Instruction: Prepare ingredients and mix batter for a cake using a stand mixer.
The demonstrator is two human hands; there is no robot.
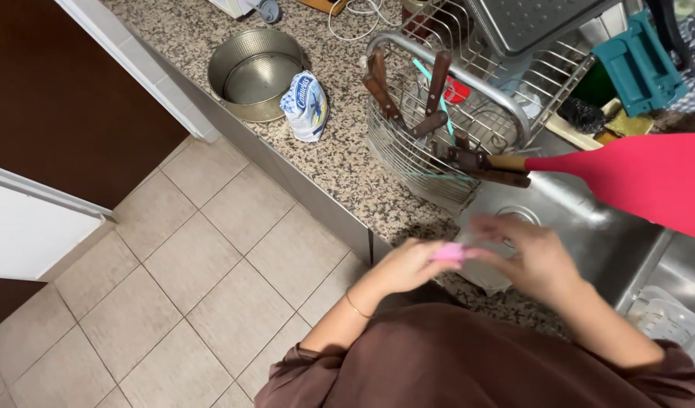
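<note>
At the counter edge by the sink, a small pink thing (449, 252) sits pinched between both hands, blurred. The left hand (408, 266) has its fingers closed on it from nine o'clock; the right hand (532, 257) curls its fingers on it from three o'clock. At twelve o'clock stands a wire rack (438, 128) of brown-handled knives (437, 91), with a red spatula (634, 177) jutting toward three. Farther, at ten o'clock, lie a crumpled blue-and-white bag (306, 106) and a round tin (257, 72).

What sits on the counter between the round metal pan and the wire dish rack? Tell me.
A crumpled white and blue bag lies on the speckled counter between the round metal pan and the wire dish rack, touching the pan's side, in the head view.
</note>
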